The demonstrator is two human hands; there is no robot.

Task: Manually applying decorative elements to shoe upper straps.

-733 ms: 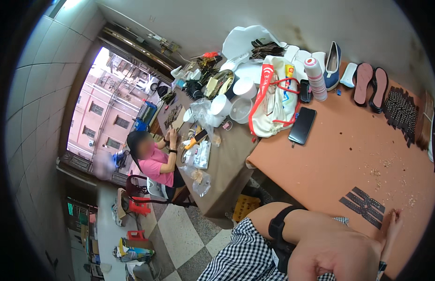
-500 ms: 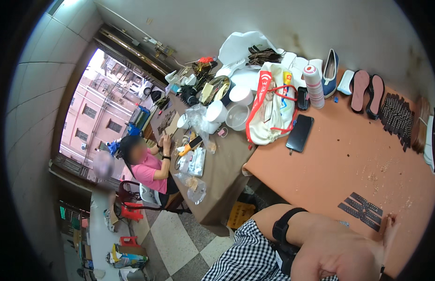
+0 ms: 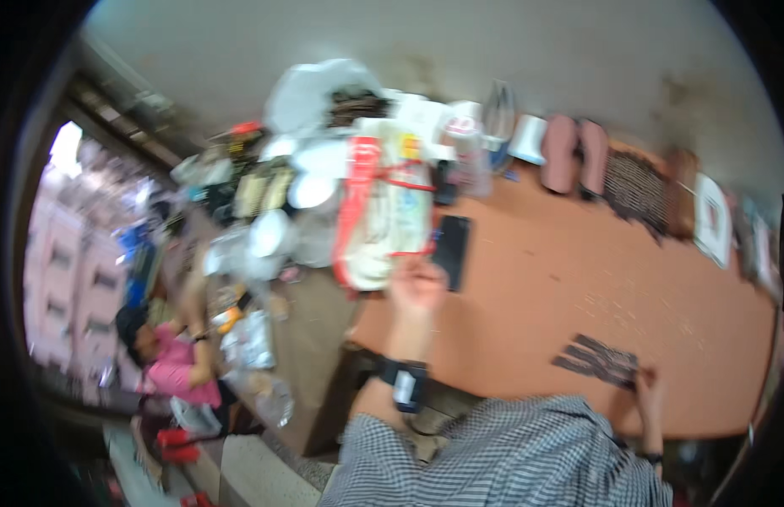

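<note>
1. Head view: a big grey wall [image 3: 536,51] is behind the red and white bag [image 3: 383,211], and a window [image 3: 79,262] is far left of the bag.
2. An orange-brown table [image 3: 510,338] spreads out to the bag's right. A brown cloth [image 3: 312,329] covers the table on its left.
3. A person in pink [image 3: 185,372] sits to the bag's lower left.
4. The bag lies on its side. I cannot tell what is in it.
5. Up behind the bag, a crinkly white wrap [image 3: 299,106] has a dark bundle [image 3: 356,106] by its right edge.
6. Left of the bag are white tubs [image 3: 272,232], too blurry to see into.
7. Lower left of the bag, a clear plastic bag [image 3: 278,404] has tan stuff in it.
8. Flat dark strips [image 3: 595,359] lie well to the bag's lower right.
9. The right hand [image 3: 650,384] is at their right end. I cannot tell if it grips.
10. The left hand [image 3: 419,286] is by the bag's bottom right corner, too blurry to tell if open or closed.
11. A black phone [image 3: 452,253] lies just right of the bag.
</note>
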